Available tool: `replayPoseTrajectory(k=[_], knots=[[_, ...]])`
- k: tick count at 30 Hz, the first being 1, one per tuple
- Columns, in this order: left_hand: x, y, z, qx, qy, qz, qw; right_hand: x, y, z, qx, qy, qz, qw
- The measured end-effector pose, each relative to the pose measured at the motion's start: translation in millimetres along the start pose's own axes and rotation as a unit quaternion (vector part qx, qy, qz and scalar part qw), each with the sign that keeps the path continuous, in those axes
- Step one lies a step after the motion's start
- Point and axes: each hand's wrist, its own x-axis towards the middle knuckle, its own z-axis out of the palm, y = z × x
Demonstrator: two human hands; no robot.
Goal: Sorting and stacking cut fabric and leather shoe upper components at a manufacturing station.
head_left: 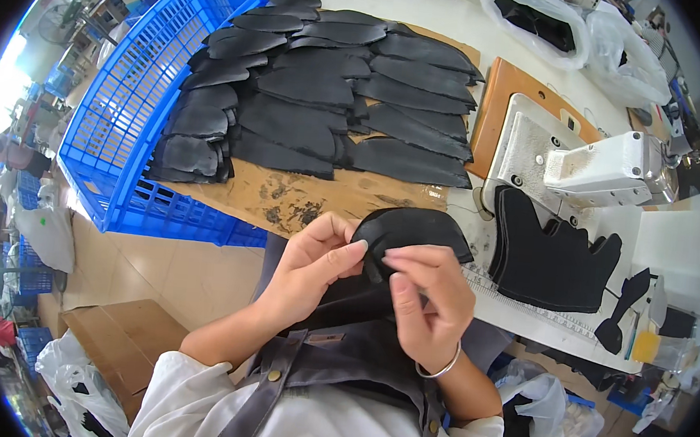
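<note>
A curved black leather-like piece [415,230] is held up in front of me, above my lap at the table's near edge. My left hand [313,269] pinches its left edge between thumb and fingers. Close against the piece is my right hand [434,303], its fingertips by the fold and its thumb apart from them, with nothing visible between. A narrow black flap [374,271] hangs down between the two hands. More dark material [343,302] lies beneath them, partly hidden by my hands.
Overlapping rows of black pieces [300,124] lie on a brown board [286,193], beside a blue crate [119,118]. A white sewing machine [592,168] stands at right. Near it are stitched black panels [556,259], a ruler [524,302] and a black template-like piece [624,310].
</note>
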Motion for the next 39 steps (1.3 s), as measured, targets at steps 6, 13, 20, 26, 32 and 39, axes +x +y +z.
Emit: replayPoseTrajectory(k=[6, 13, 20, 26, 32, 39], knots=[[17.6, 13.3, -15.5, 0.115, 0.051, 0.062, 0.99, 1.2, 14.6, -41.4, 0.282, 0.32, 0.159, 0.89], [28.0, 20.8, -19.7, 0.515, 0.03, 0.316, 0.796, -20.4, 8.5, -132.6, 0.184, 0.404, 0.042, 0.895], [37.2, 19.8, -19.8, 0.615, 0.01, 0.374, 0.694, -52.0, -0.6, -183.4, 0.082, 0.332, 0.086, 0.936], [41.4, 33.7, 23.6, 0.622, 0.08, 0.496, 0.601, -34.5, -26.4, -198.2, -0.025, 0.193, 0.166, 0.967], [45.4, 50.3, 37.8, 0.554, 0.091, 0.345, 0.752, -35.4, -32.2, -213.9, -0.004, 0.132, 0.151, 0.98], [25.5, 29.3, -9.8, 0.786, 0.047, 0.351, 0.507, -40.2, -19.0, -222.3, -0.003, 0.147, 0.191, 0.97]])
